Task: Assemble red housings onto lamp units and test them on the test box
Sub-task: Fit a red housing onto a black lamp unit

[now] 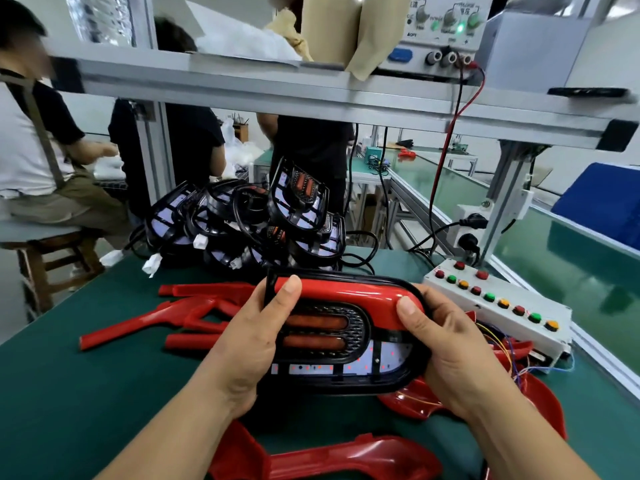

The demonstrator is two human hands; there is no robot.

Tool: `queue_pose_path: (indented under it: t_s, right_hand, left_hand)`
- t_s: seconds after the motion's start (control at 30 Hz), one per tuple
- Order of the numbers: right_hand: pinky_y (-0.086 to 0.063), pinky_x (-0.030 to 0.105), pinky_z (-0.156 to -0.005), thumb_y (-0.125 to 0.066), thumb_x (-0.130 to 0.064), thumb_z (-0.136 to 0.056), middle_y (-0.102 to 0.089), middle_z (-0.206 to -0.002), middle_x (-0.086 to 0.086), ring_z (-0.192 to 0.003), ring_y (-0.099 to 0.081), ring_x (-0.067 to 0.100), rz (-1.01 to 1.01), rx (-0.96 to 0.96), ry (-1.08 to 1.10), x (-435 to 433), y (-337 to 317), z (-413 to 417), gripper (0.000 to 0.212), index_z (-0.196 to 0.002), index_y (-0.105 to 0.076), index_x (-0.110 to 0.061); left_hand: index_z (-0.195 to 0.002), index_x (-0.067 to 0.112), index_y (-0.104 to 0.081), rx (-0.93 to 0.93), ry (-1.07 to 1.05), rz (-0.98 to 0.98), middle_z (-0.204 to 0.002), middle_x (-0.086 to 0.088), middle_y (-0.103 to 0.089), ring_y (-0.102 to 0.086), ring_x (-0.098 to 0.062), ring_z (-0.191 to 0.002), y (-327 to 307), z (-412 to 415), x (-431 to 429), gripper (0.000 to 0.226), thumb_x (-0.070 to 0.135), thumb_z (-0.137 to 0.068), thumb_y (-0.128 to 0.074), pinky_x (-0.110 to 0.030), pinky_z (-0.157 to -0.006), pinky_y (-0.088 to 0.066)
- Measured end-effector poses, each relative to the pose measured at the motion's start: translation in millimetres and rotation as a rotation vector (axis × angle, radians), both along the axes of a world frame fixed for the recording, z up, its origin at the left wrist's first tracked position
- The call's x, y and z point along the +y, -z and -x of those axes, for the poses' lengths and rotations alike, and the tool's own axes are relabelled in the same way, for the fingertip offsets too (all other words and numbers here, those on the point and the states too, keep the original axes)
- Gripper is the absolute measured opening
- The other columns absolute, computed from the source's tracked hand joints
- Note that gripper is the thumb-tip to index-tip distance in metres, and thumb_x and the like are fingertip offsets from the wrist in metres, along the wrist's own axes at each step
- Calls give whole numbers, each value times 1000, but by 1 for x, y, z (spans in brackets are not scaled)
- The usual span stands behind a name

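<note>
Above the green table I hold one black lamp unit [346, 368] with both hands. A red housing [349, 296] lies along its upper edge. My left hand [252, 341] grips the unit's left end, thumb pressed on the housing's left tip. My right hand [446, 344] grips the right end, thumb on the housing's rounded right corner. Small red lights glow along the unit's lower strip. The white test box [498, 306], with rows of red, green and orange buttons, lies to the right, and thin coloured wires [502, 344] run from it toward the unit.
Loose red housings [180, 317] lie left of the unit, and more [329, 459] lie below it near the table's front. A pile of black lamp units [249, 220] with white plugs sits behind. A power supply [446, 32] stands on the overhead shelf. People work at the left.
</note>
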State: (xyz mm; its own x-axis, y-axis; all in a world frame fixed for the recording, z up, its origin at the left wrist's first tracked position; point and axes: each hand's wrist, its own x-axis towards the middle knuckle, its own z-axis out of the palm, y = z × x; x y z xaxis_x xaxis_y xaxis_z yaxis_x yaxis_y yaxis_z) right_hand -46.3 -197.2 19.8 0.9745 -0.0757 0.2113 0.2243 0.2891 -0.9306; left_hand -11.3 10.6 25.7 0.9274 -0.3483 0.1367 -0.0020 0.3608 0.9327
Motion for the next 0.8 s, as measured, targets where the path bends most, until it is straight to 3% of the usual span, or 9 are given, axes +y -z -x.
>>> queue_pose_path:
  t_s: [0.1,0.27,0.43,0.57,0.7,0.8]
  right_hand:
    - [-57,31,-79,-74,-28,-80,-72,-105,17,-94,-70,28,93,-41,35,3,0,2,39,-111,-62,-7]
    - [-56,35,-80,-84,-47,-69,-71,-102,14,-92,-69,26,76,-59,19,5,1,2,55,-105,-63,-11]
    - [-56,32,-80,-79,-54,-72,-72,-104,11,-95,-70,27,161,-48,87,7,0,1,50,-104,-65,-18]
    - [-58,33,-71,-81,-45,-71,-73,-101,18,-88,-72,30,48,72,88,10,-8,0,52,-105,-67,-8]
    - [-59,36,-67,-69,-31,-77,-73,-97,22,-80,-73,28,-78,158,-35,7,-14,3,34,-97,-72,-3]
    - [-61,37,-70,-68,-24,-78,-73,-97,21,-79,-73,27,-98,213,-59,5,-15,5,37,-105,-67,1]
  left_hand:
    - [-113,18,-63,-38,-45,19,-98,-14,-75,-74,-33,-83,1,1,0,52,47,-70,-67,-32,-60,-60]
    - [-92,28,-74,-44,-63,39,-96,-10,-76,-75,-30,-82,2,0,1,29,44,-68,-69,-32,-59,-60]
    - [-96,25,-71,-19,-90,-13,-100,-11,-76,-74,-30,-89,3,-3,-2,36,49,-70,-69,-37,-66,-62]
    - [-106,17,-65,97,-27,-90,-91,-14,-76,-75,-31,-77,-4,-3,-4,45,52,-77,-61,-29,-53,-58]
    - [-111,12,-67,256,33,-78,-96,-13,-76,-75,-28,-82,-8,-6,-1,49,51,-83,-57,-36,-52,-58]
    - [-117,8,-66,332,71,-81,-101,-14,-75,-75,-30,-86,-9,-7,2,54,51,-85,-58,-41,-55,-59]
